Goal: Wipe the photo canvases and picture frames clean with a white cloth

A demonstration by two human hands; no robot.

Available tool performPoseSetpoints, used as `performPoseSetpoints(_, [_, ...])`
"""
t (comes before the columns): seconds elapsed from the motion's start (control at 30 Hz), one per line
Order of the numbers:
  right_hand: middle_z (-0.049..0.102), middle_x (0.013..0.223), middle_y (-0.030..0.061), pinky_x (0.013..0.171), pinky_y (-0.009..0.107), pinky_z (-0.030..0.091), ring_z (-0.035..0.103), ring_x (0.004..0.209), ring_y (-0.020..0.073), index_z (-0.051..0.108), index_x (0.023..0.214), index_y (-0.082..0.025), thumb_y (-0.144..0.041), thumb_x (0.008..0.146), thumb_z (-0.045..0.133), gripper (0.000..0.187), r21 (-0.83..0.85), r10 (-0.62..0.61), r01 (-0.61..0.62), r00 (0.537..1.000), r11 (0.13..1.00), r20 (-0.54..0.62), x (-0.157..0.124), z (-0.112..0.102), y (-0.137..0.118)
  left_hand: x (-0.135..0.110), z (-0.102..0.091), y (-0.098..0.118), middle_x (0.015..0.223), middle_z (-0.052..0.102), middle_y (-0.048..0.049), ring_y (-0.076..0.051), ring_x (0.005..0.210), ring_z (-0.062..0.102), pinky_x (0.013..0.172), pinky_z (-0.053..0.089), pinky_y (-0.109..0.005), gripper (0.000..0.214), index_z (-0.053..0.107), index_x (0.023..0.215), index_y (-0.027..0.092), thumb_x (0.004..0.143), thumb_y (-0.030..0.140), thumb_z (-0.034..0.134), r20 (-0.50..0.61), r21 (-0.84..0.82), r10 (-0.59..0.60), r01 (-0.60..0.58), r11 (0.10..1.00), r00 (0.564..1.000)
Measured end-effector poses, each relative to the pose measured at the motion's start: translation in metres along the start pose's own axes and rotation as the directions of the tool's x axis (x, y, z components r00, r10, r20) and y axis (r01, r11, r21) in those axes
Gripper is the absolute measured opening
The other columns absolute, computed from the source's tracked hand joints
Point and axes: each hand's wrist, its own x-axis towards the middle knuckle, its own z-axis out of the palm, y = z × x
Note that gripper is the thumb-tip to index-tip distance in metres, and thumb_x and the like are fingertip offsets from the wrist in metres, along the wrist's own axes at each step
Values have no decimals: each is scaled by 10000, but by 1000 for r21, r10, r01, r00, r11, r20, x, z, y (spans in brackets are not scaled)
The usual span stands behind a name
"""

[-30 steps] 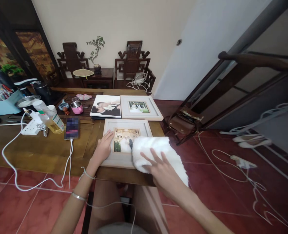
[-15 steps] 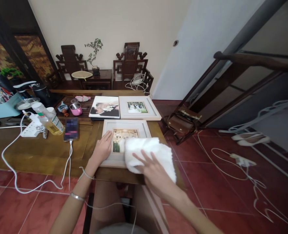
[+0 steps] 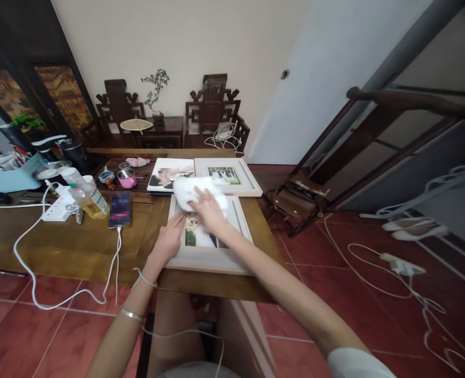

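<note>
A picture frame (image 3: 238,257) with a pale wooden border lies flat near the table's front edge, its photo partly covered by my right arm. Across its left border rests my left hand (image 3: 171,236), fingers stretched out and lying flat. At the frame's top edge my right hand (image 3: 207,210) presses on a folded white cloth (image 3: 183,193) and holds it, fingers over the top. The cloth overlaps the lower part of a white-edged photo panel (image 3: 169,170) behind. Beside that panel lies a second pale frame (image 3: 251,184) with a wedding photo.
On the wooden table (image 3: 137,262) to the left are a phone (image 3: 119,209) on a charging cable, a bottle of yellowish liquid (image 3: 92,202), a power strip (image 3: 59,210), a pink cup (image 3: 127,179) and a blue bin (image 3: 11,176). A brown bag (image 3: 301,202) stands right of the table.
My right hand has moved the white cloth up and left, from the frame's lower right to its top edge. My left hand stays on the left border.
</note>
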Motion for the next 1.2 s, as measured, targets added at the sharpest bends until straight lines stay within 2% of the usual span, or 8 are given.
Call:
performPoseSetpoints(0.17, [520, 1342, 115, 1069, 447, 213, 324, 1329, 262, 634, 1108, -153, -50, 807, 482, 353, -3, -64, 65, 990, 998, 123, 4, 20, -10, 0, 0, 0, 1480, 343, -88, -200, 1371, 280, 1065, 335, -451, 656, 355, 1397, 187, 772, -5, 308, -1, -31, 10, -10, 999, 1000])
performPoseSetpoints(0.37, [645, 1143, 156, 1045, 403, 230, 419, 1268, 237, 669, 1053, -162, -39, 803, 477, 339, -109, 140, -117, 960, 987, 241, -43, -11, 47, -2, 2, -2, 1502, 302, -80, -199, 1387, 256, 1034, 359, -498, 719, 310, 1421, 215, 745, -29, 306, -11, -36, 0, 0, 999, 1000])
performPoseSetpoints(0.47, [661, 1088, 169, 1023, 398, 272, 484, 1212, 245, 682, 1021, -153, 11, 791, 428, 380, -155, 238, -203, 936, 967, 259, -62, -23, 59, -1, 2, -2, 1498, 311, -73, -192, 1381, 272, 1031, 365, -491, 724, 313, 1420, 231, 746, -32, 307, -22, -37, 1, -2, 999, 1000])
performPoseSetpoints(0.73, [633, 1158, 165, 1028, 420, 326, 413, 1268, 313, 695, 973, -132, 62, 618, 462, 467, -15, 88, -90, 900, 996, 427, -139, -64, 2, -1, 1, 1, 1487, 333, -79, -201, 1371, 295, 1031, 370, -488, 665, 364, 1397, 206, 773, -17, 302, -41, -56, -19, 17, 998, 999])
performPoseSetpoints(0.87, [634, 1169, 142, 1008, 381, 361, 415, 1276, 283, 695, 990, -155, 70, 563, 425, 553, 79, 82, -132, 889, 988, 451, -166, -77, -12, -1, 1, -2, 1495, 320, -71, -193, 1380, 274, 1056, 330, -505, 687, 349, 1400, 217, 760, -28, 304, -31, -64, 12, -13, 998, 999])
performPoseSetpoints(0.97, [652, 1116, 145, 1008, 383, 352, 447, 1250, 270, 681, 1031, -161, 60, 606, 401, 554, 53, 145, -178, 913, 983, 380, -154, -64, -1, -1, 0, -4, 1500, 309, -62, -187, 1387, 257, 1061, 314, -522, 677, 344, 1399, 229, 772, -19, 291, -10, -74, 15, -16, 997, 1000])
performPoseSetpoints(1.1, [590, 1220, 165, 1003, 402, 337, 453, 1237, 283, 643, 1105, -151, 14, 687, 424, 500, -28, 237, -238, 935, 971, 264, -106, -37, 31, -1, -3, -3, 1498, 313, -62, -192, 1387, 259, 1044, 333, -534, 612, 359, 1389, 240, 823, 22, 272, 9, -66, 7, -7, 998, 1000])
performPoseSetpoints(1.2, [547, 1287, 155, 1017, 414, 312, 399, 1275, 291, 627, 1132, -140, -16, 726, 437, 465, -69, 274, -266, 943, 962, 188, -73, -21, 52, -2, -4, 0, 1478, 351, -80, -194, 1372, 294, 1046, 359, -477, 471, 397, 1367, 207, 912, 161, 286, -37, -67, 28, -30, 997, 999])
